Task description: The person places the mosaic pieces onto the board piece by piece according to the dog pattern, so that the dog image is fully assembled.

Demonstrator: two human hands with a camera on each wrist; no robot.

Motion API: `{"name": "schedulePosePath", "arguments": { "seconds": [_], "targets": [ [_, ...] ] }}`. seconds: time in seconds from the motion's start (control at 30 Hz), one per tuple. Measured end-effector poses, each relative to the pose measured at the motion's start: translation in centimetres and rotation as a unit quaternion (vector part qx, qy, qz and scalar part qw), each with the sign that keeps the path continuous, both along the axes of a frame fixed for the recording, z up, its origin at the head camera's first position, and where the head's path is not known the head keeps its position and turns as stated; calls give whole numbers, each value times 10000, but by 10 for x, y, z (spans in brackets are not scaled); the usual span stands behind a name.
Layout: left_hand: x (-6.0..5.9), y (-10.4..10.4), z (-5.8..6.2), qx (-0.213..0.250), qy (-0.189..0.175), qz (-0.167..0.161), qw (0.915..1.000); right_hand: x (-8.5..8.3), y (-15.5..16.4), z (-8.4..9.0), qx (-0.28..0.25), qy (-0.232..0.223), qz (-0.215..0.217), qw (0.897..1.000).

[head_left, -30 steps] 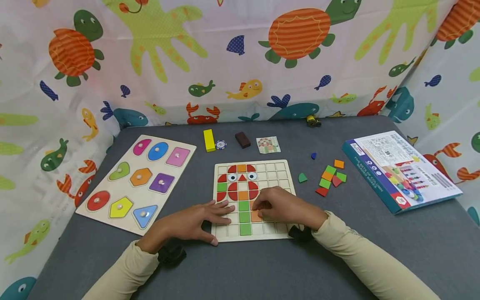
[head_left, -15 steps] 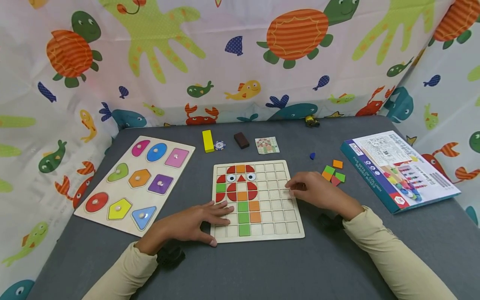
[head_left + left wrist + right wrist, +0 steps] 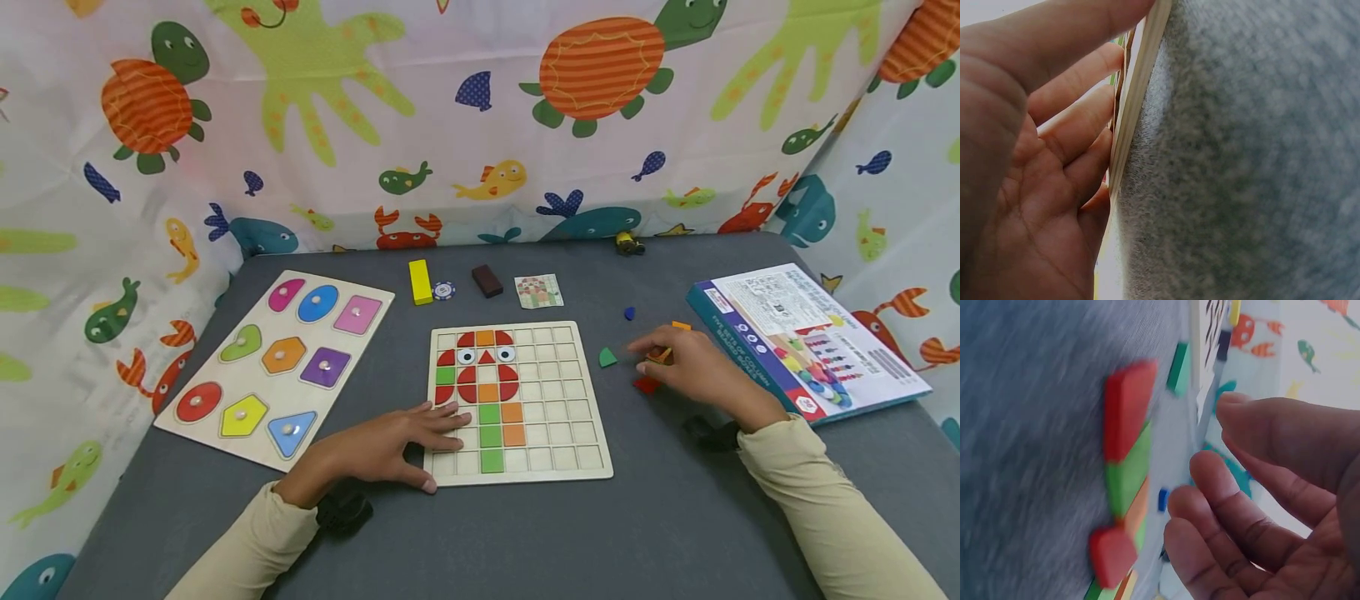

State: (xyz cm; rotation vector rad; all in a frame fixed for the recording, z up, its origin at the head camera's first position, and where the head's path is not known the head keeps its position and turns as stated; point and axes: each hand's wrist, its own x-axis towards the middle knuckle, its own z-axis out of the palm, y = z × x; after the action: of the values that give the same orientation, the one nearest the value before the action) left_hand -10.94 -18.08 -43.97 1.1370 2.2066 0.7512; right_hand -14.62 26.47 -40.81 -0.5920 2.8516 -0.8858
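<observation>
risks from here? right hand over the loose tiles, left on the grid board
1. Right hand hovers open over the tightly packed loose tiles; a pinch may well lift or scatter more than one.
2. Left hand only rests flat on the grid board corner; a bump could shift it and unseat the placed tiles.

Pale matt wooden grid board point(image 3: 517, 400), glossy painted tiles point(image 3: 1127, 419), fuzzy grey felt-like tabletop point(image 3: 525, 533).
</observation>
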Motion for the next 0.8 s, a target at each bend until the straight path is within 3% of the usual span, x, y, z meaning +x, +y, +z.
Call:
{"name": "schedulePosePath", "arguments": {
  "seconds": [0.1,0.4,0.8],
  "targets": [
    [-1,1,0,-28,29,-19,10000,-1,8,-1,16,99,-10,9999],
    [0,1,1,-80,40,20,10000,2,15,-10,24,-279,438,9986],
    [0,2,1,-108,18,47,9999,11,6,-9,653,-112,624,9959]
  ]
}}
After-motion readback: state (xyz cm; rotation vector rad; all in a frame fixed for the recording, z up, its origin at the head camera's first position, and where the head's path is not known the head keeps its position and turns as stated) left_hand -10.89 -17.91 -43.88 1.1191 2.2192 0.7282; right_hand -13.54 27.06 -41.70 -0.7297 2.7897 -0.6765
